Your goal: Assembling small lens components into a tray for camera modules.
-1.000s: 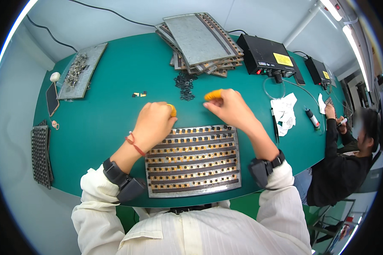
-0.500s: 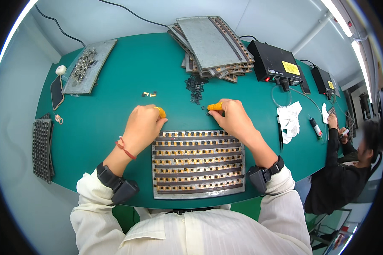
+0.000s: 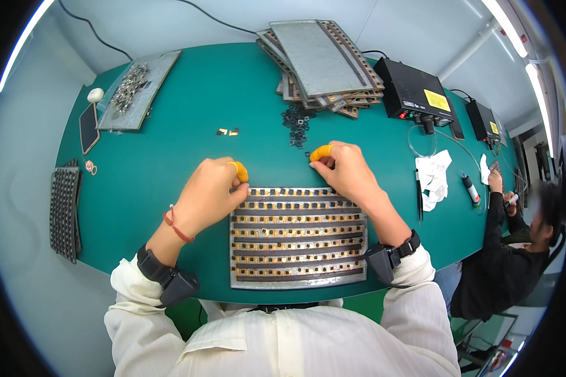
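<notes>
My left hand (image 3: 211,187) is closed, its thumb and yellow-covered index finger curled together at the far left corner of a metal plate (image 3: 295,284). What those fingers hold, if anything, is hidden. Beyond the plate's far edge, my right hand (image 3: 350,171) pinches its thumb against a yellow-covered index finger; I cannot make out anything in the pinch. A small black square piece (image 3: 307,154) lies just beside those right fingertips. Across the plate run rows of gold-coloured parts with black squares on them, parted by dark strips. A loose pile of black square frames (image 3: 296,125) lies farther off.
Several plates (image 3: 323,60) are stacked at the back, beside a black control box (image 3: 415,94). Small gold and black parts (image 3: 227,132) lie mid-table. Left are a tray of metal pieces (image 3: 129,88) and a phone (image 3: 89,129); right, tweezers (image 3: 420,198), white tissue (image 3: 432,176) and a co-worker (image 3: 506,264).
My left hand has come nearer, onto the plate's far left corner. One of two loose black pieces near my right fingertips no longer shows. The whole view has shifted slightly.
</notes>
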The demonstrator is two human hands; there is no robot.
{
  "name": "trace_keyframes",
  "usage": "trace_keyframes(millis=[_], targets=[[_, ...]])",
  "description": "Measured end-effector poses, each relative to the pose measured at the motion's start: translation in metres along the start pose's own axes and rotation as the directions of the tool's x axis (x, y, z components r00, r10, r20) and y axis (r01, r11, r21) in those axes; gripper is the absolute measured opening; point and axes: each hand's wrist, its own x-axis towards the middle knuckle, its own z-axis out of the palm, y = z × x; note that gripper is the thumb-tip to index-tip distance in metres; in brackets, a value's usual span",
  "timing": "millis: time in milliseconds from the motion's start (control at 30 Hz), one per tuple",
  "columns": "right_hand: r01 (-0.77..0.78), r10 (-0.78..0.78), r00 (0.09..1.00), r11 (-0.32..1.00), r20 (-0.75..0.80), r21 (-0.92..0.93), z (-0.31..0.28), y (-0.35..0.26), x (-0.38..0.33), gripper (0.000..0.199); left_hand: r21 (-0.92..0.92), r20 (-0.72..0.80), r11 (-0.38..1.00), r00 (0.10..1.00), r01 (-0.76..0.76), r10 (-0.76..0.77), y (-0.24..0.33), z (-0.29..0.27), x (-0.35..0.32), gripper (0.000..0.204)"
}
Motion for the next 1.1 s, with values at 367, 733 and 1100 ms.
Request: trace_keyframes(millis=[367, 733, 1100], targets=[[0.069, -0.069, 0.997, 0.997, 0.018, -0.043, -0.021, -0.005, -0.024, 0.012, 0.082, 0.15, 0.987, 0.981, -0.138, 0.125, 0.01, -0.001, -0.047, 0.011], [0.046, -0.044, 0.998, 0.998, 0.034, -0.044, -0.039, 0.009, -0.117, 0.013, 0.213, 0.224, 0.974, 0.974, -0.083, 0.034, 0.032, -0.001, -0.067, 0.035], [0.051, -0.08, 0.99, 0.971, -0.115, -0.233, -0.023, -0.005, -0.132, 0.023, 0.075, 0.414, 0.997, 0.91, 0.008, -0.039, 0.036, -0.03, -0.018, 0.035]])
